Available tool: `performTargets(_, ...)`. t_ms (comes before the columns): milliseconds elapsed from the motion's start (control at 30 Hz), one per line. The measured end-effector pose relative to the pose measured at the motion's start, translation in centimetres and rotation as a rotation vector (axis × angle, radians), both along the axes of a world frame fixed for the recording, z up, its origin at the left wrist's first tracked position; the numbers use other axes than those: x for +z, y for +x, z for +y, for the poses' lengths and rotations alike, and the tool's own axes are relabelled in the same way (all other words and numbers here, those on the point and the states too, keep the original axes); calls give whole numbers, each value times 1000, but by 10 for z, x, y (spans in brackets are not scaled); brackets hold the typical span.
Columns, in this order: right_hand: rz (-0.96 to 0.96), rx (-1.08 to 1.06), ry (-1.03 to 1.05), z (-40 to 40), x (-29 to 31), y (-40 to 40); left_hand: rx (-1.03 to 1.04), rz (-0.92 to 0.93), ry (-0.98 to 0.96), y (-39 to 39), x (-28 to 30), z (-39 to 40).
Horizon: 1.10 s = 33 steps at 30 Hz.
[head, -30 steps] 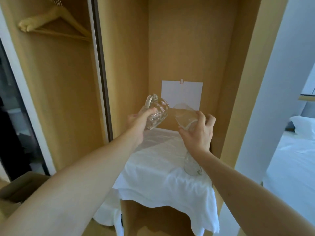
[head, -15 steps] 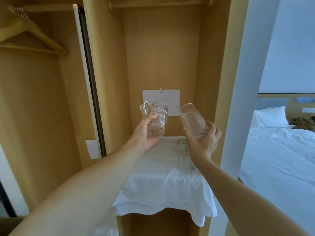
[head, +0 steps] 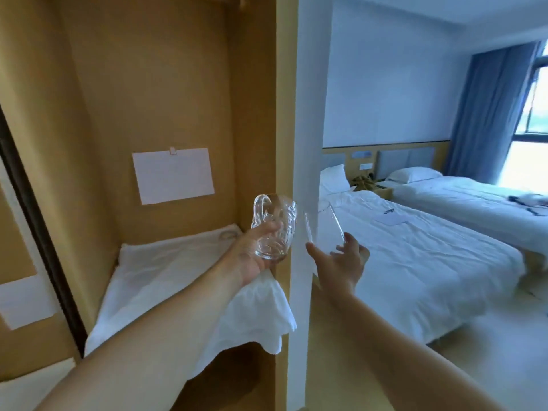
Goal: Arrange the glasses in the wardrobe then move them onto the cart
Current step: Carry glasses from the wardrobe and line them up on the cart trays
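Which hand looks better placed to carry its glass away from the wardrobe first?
Probably the right hand: its plain glass is already past the wardrobe's edge, toward the beds. The left hand holds the handled mug over the shelf cloth.

Window glare, motion blur, wide-angle warp

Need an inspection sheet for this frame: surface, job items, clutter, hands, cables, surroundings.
Surface: wardrobe shelf covered by a white cloth, front edge hanging over.
Job's things: handled glass mug and plain tumbler, both lifted off the shelf; a faint ring at the back of the cloth, cannot tell what it is.
Clutter: white paper clipped to the back panel.
Hands: left hand holds the mug; right hand holds the tumbler.
Cables: nothing seen.
Surroundings: two beds, blue curtain; cart not in view.
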State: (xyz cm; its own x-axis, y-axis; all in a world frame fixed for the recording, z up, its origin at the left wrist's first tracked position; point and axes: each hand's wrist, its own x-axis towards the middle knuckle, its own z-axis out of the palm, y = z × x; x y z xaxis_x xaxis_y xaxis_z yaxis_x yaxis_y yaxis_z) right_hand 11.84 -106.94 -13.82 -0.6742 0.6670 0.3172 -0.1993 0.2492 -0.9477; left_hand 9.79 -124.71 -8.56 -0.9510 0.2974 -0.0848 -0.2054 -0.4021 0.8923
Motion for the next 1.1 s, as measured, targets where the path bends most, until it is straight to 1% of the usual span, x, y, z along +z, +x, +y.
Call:
performTargets(167, 18, -139, -7, 61, -5, 18, -126, -63, 72, -11, -11, 69)
performTargets(500, -21, -386, -12, 196, -10, 12, -393, -58, 21, -55, -15, 217)
performTargets(667, -22, -449, -43, 262, -18, -5, -583, -80, 131, -85, -22, 294)
performTargets(733, -26, -470, -46, 289, -23, -13, -634, -155, 175, -97, -25, 328)
performTargets(800, -31, -491, -46, 317, -25, -19, -651, -258, 222, -109, -30, 362)
performTargets(833, -32, -504, -45, 332, -25, -22, -652, -280, 229, -115, -33, 379)
performTargets(1100, -46, -583, 26, 454, -32, -38, -704, -218, 154, -146, -49, 507)
